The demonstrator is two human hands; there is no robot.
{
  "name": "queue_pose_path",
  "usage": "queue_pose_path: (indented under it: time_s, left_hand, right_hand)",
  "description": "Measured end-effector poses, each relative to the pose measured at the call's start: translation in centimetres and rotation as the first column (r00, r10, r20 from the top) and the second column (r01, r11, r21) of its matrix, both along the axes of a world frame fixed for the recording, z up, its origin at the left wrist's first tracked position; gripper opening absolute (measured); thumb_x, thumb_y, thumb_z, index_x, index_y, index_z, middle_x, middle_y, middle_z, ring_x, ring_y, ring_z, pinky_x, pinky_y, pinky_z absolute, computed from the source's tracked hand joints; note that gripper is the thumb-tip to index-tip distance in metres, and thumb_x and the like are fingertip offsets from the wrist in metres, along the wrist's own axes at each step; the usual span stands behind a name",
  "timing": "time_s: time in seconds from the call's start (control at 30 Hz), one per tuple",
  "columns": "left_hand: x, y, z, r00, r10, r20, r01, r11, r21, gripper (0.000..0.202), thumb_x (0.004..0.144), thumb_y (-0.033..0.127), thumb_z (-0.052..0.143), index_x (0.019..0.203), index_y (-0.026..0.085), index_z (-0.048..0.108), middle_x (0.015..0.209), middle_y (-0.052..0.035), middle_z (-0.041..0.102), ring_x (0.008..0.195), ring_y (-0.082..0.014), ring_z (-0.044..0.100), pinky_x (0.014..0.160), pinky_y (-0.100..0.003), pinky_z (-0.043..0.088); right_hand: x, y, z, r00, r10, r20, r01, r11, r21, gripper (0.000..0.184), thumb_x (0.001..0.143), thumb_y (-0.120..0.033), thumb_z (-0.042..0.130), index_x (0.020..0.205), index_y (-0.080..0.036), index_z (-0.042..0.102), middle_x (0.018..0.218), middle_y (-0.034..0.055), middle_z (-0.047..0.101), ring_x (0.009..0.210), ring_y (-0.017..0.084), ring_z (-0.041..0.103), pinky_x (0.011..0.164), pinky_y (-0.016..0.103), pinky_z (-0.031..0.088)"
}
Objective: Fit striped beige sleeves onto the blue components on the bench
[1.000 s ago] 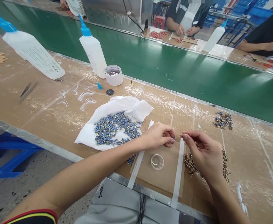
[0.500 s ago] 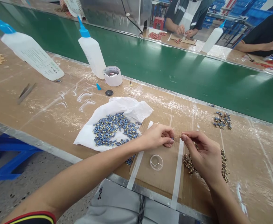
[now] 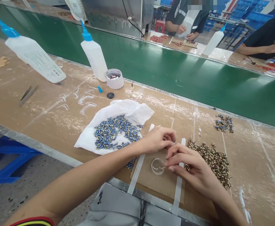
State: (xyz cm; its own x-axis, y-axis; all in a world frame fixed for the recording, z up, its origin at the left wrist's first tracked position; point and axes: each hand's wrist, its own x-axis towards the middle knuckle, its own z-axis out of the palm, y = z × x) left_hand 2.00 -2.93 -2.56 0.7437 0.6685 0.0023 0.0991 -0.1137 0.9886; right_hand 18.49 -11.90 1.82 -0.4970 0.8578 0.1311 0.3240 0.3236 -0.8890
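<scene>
Glue-streaked cardboard counter [image 3: 57,116] beside a green belt [image 3: 165,75], blue pieces on white paper [image 3: 97,141], my right hand [image 3: 194,172] pinching a thin pin over a small clear dish [image 3: 157,166], my left hand [image 3: 157,139] pinching one blue piece.

Hands at a small clear dish on the bench

Right hand [image 3: 194,171] fingers pinch something thin at the dish [image 3: 157,165]; left hand [image 3: 157,139] pinches just beyond it. Blue parts [image 3: 114,133] lie left on white paper [image 3: 128,110], brown parts [image 3: 212,158] right.
</scene>
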Motion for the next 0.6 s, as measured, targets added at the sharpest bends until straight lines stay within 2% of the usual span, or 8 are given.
queue_pose_path:
  time_s: [0.17,0.3,0.33,0.4,0.43,0.5,0.57,0.6]
  left_hand:
    - [0.0,0.1,-0.1,1.0,0.003,-0.012,-0.003,1.0,0.01,0.01,0.079,0.006,0.058,0.084,0.013,0.062,0.078,-0.0016,0.067,0.073,-0.0113,0.062,0.07,-0.024,0.049]
    - [0.1,0.1,0.3,1.0,0.005,-0.011,-0.005,1.0,-0.024,0.008,0.079,0.007,0.058,0.082,0.013,0.061,0.074,-0.0011,0.065,0.069,-0.0103,0.06,0.065,-0.023,0.048]
    - [0.1,0.1,0.4,1.0,-0.002,-0.008,0.001,0.999,-0.045,0.007,0.079,0.008,0.058,0.082,0.013,0.061,0.073,-0.0009,0.065,0.067,-0.0102,0.059,0.064,-0.023,0.048]
    - [0.1,0.0,0.5,1.0,-0.009,0.001,0.009,0.993,-0.115,0.003,0.08,0.011,0.059,0.082,0.013,0.059,0.07,-0.0004,0.064,0.063,-0.0102,0.059,0.062,-0.024,0.049]
    - [0.1,0.0,0.5,1.0,-0.009,0.001,0.009,0.988,-0.151,0.002,0.08,0.013,0.06,0.082,0.014,0.059,0.069,-0.0004,0.064,0.062,-0.0104,0.059,0.061,-0.024,0.05]
    - [0.2,0.0,0.5,1.0,-0.004,-0.012,0.002,0.981,-0.196,0.005,0.08,0.016,0.061,0.081,0.014,0.057,0.067,-0.0004,0.064,0.06,-0.0107,0.059,0.059,-0.025,0.051]
    - [0.3,0.0,0.6,0.999,0.0,-0.035,-0.007,0.98,-0.197,0.006,0.08,0.017,0.062,0.081,0.014,0.057,0.066,-0.0007,0.064,0.06,-0.0107,0.06,0.059,-0.025,0.051]
    - [0.3,0.0,0.6,0.999,0.0,-0.045,-0.009,0.981,-0.192,0.006,0.08,0.018,0.062,0.081,0.014,0.057,0.066,-0.0008,0.064,0.06,-0.0106,0.06,0.058,-0.024,0.051]
  right_hand:
    - [-1.6,-0.2,-0.9,0.997,0.042,0.072,-0.043,0.999,0.012,0.013,0.091,-0.016,0.059,0.092,-0.023,0.07,0.093,0.0029,0.058,0.087,0.015,0.056,0.076,0.029,0.045]
    - [-1.2,0.0,-0.6,0.995,0.041,0.09,-0.04,0.999,-0.01,0.016,0.09,-0.02,0.061,0.104,-0.025,0.067,0.1,0.0033,0.06,0.093,0.016,0.057,0.08,0.03,0.046]
    - [-0.6,0.1,-0.3,0.995,0.012,0.095,-0.011,1.0,-0.013,0.019,0.09,-0.022,0.062,0.109,-0.026,0.065,0.103,0.0034,0.061,0.094,0.017,0.058,0.082,0.03,0.047]
    - [1.6,0.6,0.1,0.983,-0.142,0.116,0.142,0.99,0.001,0.023,0.091,-0.028,0.06,0.114,-0.028,0.062,0.106,0.0034,0.064,0.093,0.017,0.06,0.081,0.031,0.047]
    - [3.2,0.9,0.2,0.953,-0.271,0.138,0.271,0.963,0.019,0.022,0.092,-0.03,0.058,0.113,-0.028,0.062,0.103,0.0031,0.066,0.09,0.017,0.061,0.079,0.031,0.048]
    - [6.6,1.5,0.2,0.808,-0.558,0.191,0.557,0.828,0.065,0.022,0.091,-0.036,0.058,0.11,-0.027,0.063,0.098,0.0039,0.068,0.085,0.019,0.063,0.074,0.032,0.049]
    - [9.7,1.9,-0.3,0.651,-0.692,0.312,0.691,0.71,0.133,0.025,0.089,-0.042,0.058,0.104,-0.025,0.066,0.088,0.0044,0.069,0.073,0.019,0.062,0.063,0.031,0.047]
    - [10.8,2.1,-0.6,0.619,-0.692,0.372,0.698,0.702,0.144,0.025,0.087,-0.043,0.058,0.101,-0.023,0.067,0.084,0.0045,0.069,0.07,0.019,0.062,0.062,0.031,0.046]
